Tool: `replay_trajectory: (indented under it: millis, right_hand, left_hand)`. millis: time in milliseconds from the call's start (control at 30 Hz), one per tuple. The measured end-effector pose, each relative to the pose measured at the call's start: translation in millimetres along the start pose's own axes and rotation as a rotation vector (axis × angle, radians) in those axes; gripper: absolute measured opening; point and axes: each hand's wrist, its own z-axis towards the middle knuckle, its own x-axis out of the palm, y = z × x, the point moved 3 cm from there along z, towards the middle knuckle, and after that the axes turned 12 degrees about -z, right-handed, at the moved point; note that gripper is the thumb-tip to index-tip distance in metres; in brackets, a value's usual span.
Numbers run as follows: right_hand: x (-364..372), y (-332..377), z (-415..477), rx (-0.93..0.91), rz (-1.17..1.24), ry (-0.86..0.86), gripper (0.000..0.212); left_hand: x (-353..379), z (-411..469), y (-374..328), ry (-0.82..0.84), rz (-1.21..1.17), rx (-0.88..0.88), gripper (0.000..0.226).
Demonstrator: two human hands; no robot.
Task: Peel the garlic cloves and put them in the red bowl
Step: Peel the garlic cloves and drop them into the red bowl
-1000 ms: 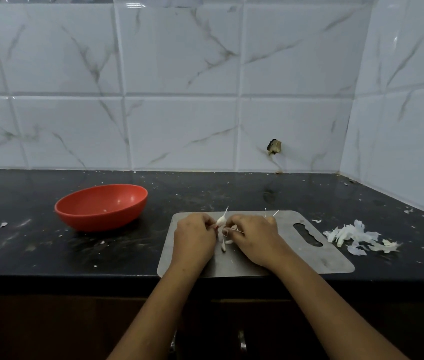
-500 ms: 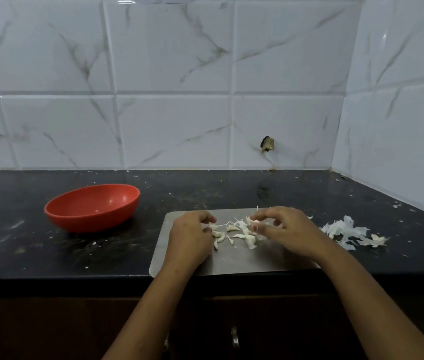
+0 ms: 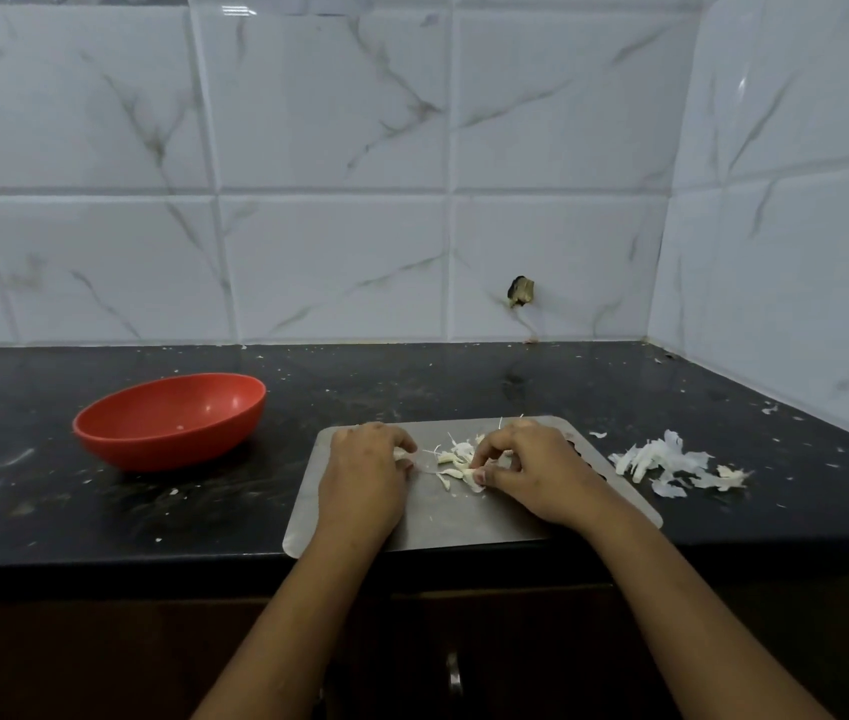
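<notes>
The cloves lie on the board between the hands, long axes mostly left-right. The right hand pinches one, and the left hand curls round another. The bowl stands to the left on the table.

The cutting board is dull brushed metal, matt and faintly smeared. Left of it, the red bowl looks like smooth glossy plastic. Right of it lie thin, papery garlic skins. Under it, the black stone countertop is polished but dusty; behind it, the marble-veined wall tiles shine.
</notes>
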Motion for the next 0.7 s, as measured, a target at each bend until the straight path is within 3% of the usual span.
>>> replay_trajectory:
  millis: [200, 300, 433, 567, 700]
  right_hand:
    - [3, 16, 1, -0.036, -0.134, 0.045, 0.017]
    - [7, 19, 5, -0.034, -0.115, 0.08, 0.014]
    - [8, 22, 11, -0.023, 0.015, 0.001, 0.008]
    - [9, 25, 15, -0.012, 0.192, -0.11, 0.013]
    - [16, 28, 14, -0.007, 0.323, -0.15, 0.013]
  left_hand:
    - [-18, 0, 11, -0.052, -0.089, -0.108, 0.037]
    - [-26, 4, 18, -0.002, -0.191, -0.196, 0.032]
    - [-32, 7, 22, 0.005, -0.228, -0.23, 0.023]
    - [-30, 5, 11, 0.016, -0.318, -0.148, 0.018]
    - [-16, -2, -11, 0.162, -0.383, 0.024, 0.02]
